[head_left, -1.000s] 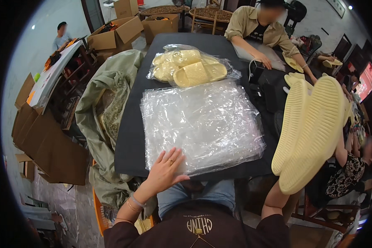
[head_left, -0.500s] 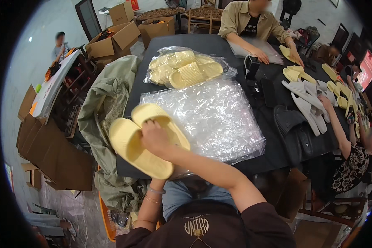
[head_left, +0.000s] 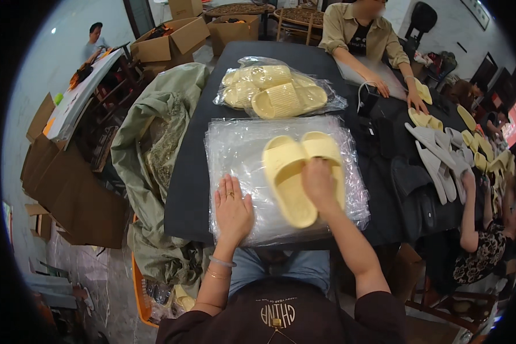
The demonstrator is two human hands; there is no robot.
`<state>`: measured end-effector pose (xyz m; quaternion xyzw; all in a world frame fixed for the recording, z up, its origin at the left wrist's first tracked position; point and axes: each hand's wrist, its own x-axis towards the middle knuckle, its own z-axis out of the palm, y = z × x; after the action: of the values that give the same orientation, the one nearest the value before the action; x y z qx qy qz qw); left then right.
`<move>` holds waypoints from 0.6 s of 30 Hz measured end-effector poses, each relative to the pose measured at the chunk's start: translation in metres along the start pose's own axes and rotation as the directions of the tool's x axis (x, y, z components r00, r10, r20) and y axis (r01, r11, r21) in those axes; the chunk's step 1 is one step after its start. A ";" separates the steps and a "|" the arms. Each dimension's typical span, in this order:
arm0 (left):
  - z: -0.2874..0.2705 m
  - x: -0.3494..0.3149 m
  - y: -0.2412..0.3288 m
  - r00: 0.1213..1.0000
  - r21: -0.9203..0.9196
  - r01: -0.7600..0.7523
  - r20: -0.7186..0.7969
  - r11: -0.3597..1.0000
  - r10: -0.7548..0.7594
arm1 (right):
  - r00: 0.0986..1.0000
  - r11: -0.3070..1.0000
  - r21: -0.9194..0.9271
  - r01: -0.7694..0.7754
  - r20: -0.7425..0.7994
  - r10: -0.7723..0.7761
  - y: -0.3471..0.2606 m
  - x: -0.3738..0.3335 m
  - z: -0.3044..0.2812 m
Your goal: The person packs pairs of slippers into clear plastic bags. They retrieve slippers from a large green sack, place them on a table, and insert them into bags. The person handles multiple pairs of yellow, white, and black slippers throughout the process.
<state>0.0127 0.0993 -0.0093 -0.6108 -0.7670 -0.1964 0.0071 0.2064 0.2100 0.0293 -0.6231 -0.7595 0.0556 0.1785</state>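
Note:
My right hand (head_left: pixel 319 182) grips a pair of pale yellow slippers (head_left: pixel 285 180), its fingers tucked at the strap of the right one. The pair is over the right part of a stack of clear plastic bags (head_left: pixel 241 143) on the black table. On the left part of that stack my left hand (head_left: pixel 234 209) lies flat, palm down, fingers stretched out and holding nothing. Beyond the stack, bagged yellow slippers (head_left: pixel 278 94) are piled in clear plastic.
Right of the bags lie dark slippers (head_left: pixel 410 195), grey slippers (head_left: pixel 436 155) and loose yellow ones (head_left: pixel 487 149). A co-worker's hands (head_left: pixel 415 100) handle yellow slippers across the table. A green cloth sack (head_left: pixel 155 143) hangs at the left edge, above an orange basket (head_left: pixel 140 298). Cardboard boxes (head_left: pixel 172 43) stand behind.
My right hand has carried the yellow slippers from the table's left front corner rightward over the bags. My left hand, then hidden under the slippers, now rests flat on the bags.

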 end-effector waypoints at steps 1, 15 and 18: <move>0.002 -0.001 -0.001 1.000 0.000 -0.004 -0.011 1.000 0.004 | 0.998 0.998 -0.050 -0.029 -0.052 0.026 0.020 0.007 0.005; -0.024 0.000 0.009 0.990 0.024 -0.045 0.137 0.999 0.041 | 0.936 0.922 0.179 0.343 0.009 -0.351 -0.075 0.018 0.035; -0.024 -0.001 0.009 0.992 0.020 0.029 0.119 0.999 -0.031 | 0.943 0.936 0.113 0.333 -0.065 -0.328 -0.076 0.026 0.049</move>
<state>0.0157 0.0922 0.0146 -0.6099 -0.7768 -0.1528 -0.0360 0.1154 0.2256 0.0125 -0.4757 -0.8443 0.0570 0.2401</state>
